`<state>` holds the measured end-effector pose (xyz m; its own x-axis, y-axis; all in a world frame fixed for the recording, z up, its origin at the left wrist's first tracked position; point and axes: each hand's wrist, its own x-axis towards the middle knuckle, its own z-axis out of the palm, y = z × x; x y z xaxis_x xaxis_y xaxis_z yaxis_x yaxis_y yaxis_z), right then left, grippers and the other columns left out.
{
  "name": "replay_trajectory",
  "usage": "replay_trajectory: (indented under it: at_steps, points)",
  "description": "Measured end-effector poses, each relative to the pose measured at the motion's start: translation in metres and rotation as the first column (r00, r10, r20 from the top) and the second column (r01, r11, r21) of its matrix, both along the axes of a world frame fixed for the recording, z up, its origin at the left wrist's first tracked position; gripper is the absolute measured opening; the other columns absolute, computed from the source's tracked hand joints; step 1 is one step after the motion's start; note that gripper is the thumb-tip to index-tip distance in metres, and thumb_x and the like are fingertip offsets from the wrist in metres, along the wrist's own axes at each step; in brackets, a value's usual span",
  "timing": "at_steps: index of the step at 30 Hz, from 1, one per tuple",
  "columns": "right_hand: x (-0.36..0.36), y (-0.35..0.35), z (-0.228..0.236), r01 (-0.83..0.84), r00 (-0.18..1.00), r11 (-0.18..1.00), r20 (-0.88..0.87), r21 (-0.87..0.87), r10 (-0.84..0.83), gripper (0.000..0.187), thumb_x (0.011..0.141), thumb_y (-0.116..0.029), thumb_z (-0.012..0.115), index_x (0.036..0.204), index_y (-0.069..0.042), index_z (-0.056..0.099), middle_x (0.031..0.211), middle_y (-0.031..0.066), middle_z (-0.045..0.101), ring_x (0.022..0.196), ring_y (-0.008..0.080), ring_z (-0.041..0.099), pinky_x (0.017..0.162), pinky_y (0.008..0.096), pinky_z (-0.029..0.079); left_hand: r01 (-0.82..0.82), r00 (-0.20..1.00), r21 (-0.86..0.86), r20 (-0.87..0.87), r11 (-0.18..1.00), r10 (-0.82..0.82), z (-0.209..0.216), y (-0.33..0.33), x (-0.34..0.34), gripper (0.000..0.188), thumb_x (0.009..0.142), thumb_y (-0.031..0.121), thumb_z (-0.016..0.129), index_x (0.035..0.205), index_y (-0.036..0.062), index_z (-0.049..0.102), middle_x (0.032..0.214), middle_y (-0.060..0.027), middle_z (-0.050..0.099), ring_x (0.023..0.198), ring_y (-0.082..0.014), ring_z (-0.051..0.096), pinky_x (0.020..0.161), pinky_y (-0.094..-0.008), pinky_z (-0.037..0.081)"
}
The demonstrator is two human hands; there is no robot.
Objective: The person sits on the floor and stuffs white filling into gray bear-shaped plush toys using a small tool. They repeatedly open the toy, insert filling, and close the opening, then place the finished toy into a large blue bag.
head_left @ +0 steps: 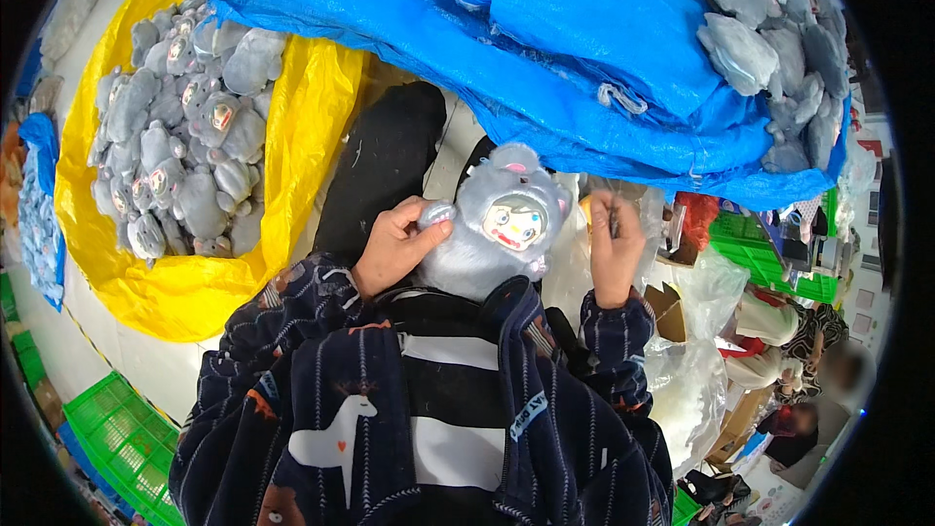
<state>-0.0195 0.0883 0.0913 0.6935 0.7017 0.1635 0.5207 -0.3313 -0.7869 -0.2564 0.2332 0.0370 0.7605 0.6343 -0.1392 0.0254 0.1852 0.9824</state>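
A stuffed grey plush toy with a round printed face and small ears rests against my lap, tilted to the right. My left hand pinches a small grey limb of the toy between thumb and fingers. To the right of the toy, a short way off it, my right hand is raised with its fingers curled together. Whatever those fingers may hold is too small to make out.
At left, a yellow bag holds many similar grey plush toys. A blue sheet-like sack spreads ahead, with flat grey plush pieces on its right. Clear plastic bags and green crates stand around; people sit at far right.
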Motion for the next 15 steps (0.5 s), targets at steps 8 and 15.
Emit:
replay_trajectory:
  at_steps: [8, 15]
  points:
    - [-0.069, 0.035, 0.054, -0.376, 0.775, 0.902, 0.461, -0.212, 0.432, 0.038, 0.072, -0.021, 0.072, 0.106, -0.01, 0.061, 0.085, 0.0039, 0.055, 0.07, 0.0218, 0.059, 0.058, 0.0321, 0.048, 0.185, 0.979, -0.454, 0.16, 0.872, -0.124, 0.031, 0.0, 0.009, 0.023, 0.088, 0.013, 0.061, 0.105, -0.001, 0.059, 0.091, 0.0, 0.062, 0.081, -0.0048, 0.055, 0.073, -0.0205, 0.046]
    - [-0.069, 0.029, 0.051, -0.385, 0.734, 0.888, 0.499, -0.253, 0.46, 0.037, 0.07, -0.019, 0.072, 0.105, -0.011, 0.061, 0.084, 0.0029, 0.052, 0.069, 0.0204, 0.058, 0.057, 0.032, 0.048, 0.26, 0.959, -0.499, 0.23, 0.826, -0.163, 0.035, -0.003, 0.011, 0.021, 0.088, 0.011, 0.059, 0.107, 0.0017, 0.058, 0.095, -0.0003, 0.061, 0.084, -0.0058, 0.055, 0.076, -0.0222, 0.046]
